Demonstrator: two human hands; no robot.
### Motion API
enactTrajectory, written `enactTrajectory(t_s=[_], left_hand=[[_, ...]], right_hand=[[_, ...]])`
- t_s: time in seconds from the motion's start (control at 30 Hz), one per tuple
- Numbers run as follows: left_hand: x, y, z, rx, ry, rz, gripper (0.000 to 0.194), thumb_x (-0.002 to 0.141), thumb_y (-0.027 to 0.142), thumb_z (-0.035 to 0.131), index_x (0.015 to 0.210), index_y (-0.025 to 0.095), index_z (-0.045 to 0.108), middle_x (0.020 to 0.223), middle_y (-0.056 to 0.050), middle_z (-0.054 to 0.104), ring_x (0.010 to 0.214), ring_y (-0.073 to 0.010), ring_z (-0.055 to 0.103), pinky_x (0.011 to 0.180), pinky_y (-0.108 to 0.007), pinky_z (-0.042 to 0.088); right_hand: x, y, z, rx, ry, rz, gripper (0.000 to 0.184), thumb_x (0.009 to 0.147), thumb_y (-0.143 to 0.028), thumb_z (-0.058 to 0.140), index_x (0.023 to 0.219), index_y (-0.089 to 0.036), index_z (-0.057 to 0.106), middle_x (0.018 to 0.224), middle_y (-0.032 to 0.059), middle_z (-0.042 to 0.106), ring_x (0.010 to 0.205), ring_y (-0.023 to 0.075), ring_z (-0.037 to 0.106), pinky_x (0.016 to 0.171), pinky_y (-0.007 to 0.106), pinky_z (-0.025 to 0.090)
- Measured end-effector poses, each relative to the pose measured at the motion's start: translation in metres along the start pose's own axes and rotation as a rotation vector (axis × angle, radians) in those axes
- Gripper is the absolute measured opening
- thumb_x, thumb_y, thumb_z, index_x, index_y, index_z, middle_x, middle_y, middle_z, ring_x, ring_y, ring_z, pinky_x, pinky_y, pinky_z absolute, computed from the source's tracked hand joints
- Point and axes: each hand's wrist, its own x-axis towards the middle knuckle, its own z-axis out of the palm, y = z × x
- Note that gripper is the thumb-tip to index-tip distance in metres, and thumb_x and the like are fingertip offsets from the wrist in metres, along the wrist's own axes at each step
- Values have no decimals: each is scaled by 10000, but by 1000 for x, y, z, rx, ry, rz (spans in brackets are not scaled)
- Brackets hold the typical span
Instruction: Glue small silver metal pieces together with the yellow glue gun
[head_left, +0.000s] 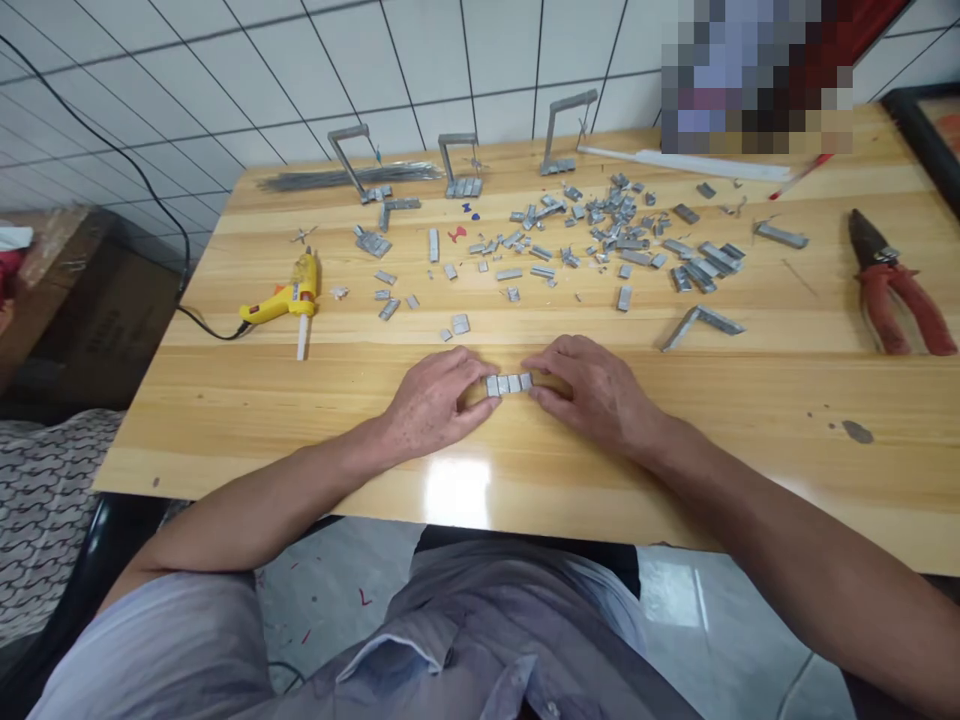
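Note:
A short row of small grey metal blocks, which look like staple strips, lies between my two hands near the table's front. My left hand pinches its left end between thumb and fingers. At the right end, the thumb and fingertips of my right hand close on it in the same way. Just beyond my left hand lie a square staple piece and a smaller bit. An L-shaped staple piece rests beyond my right hand.
A yellow glue gun stands at left with its cord trailing off. Red-handled pliers lie at right. Loose staple pieces are scattered across the middle. Several hook-shaped stands and a wire bundle line the wall side.

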Motion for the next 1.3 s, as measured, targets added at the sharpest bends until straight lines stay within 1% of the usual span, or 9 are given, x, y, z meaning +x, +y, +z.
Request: enactTrajectory(t_s=[0.17,0.3,0.47,0.6,0.73,0.87,1.0,1.2,1.3], left_hand=[[0,1,1,18,11,3,252,979,304,689,1185,161,703,1032,-80,771,922,-214,730,815,-353,577],[0,-1,2,11,0,0,189,985,254,645,1132,157,713,992,-71,761,877,-206,714,785,-348,563],[1,-3,3,13,-23,-39,197,978,267,632,1120,155,711,982,-76,745,890,-220,709,786,-355,554],[1,-4,5,22,-31,-41,237,970,280,636,1164,152,681,1020,-81,751,926,-234,713,810,-366,556],[0,-5,5,-14,-32,-60,278,980,329,648,1213,178,649,1054,-77,743,963,-229,713,839,-362,568],[1,-5,6,-65,10,-132,252,1028,354,594,1205,183,648,1041,-76,727,935,-222,701,806,-362,577],[4,-11,8,-96,56,-168,154,1009,313,617,1070,184,673,941,-65,722,919,-216,702,823,-349,577],[11,-10,9,-108,105,-154,105,1004,230,602,951,195,686,871,-52,726,835,-183,691,780,-312,554],[12,-11,-9,-73,186,-142,175,1032,261,569,899,191,660,848,-58,714,796,-176,667,757,-314,533]], right_hand=[[1,1,3,6,33,-37,199,966,-202,657,1144,-162,738,1017,118,751,956,277,696,847,408,557],[3,1,2,35,40,10,138,971,-205,658,1078,-191,744,987,94,746,927,251,688,799,378,536],[6,1,-7,167,146,25,144,1003,-245,659,1112,-215,749,1002,76,756,898,208,703,774,351,565],[11,1,-12,168,238,6,175,996,-248,678,1145,-224,764,951,55,759,802,182,697,731,341,581],[13,1,-13,173,273,35,181,976,-243,691,1129,-229,787,953,59,783,764,180,706,696,337,595],[9,1,-13,181,258,99,187,971,-258,687,1117,-233,799,956,57,819,751,192,735,727,352,621],[5,3,-14,148,260,230,228,957,-363,691,1113,-246,808,948,59,841,765,229,774,760,389,650],[7,4,-14,157,246,190,252,947,-398,681,1128,-264,794,858,40,809,686,224,745,686,378,646],[7,3,-14,166,234,162,238,949,-400,681,1119,-278,793,846,34,803,669,222,735,688,382,651]])
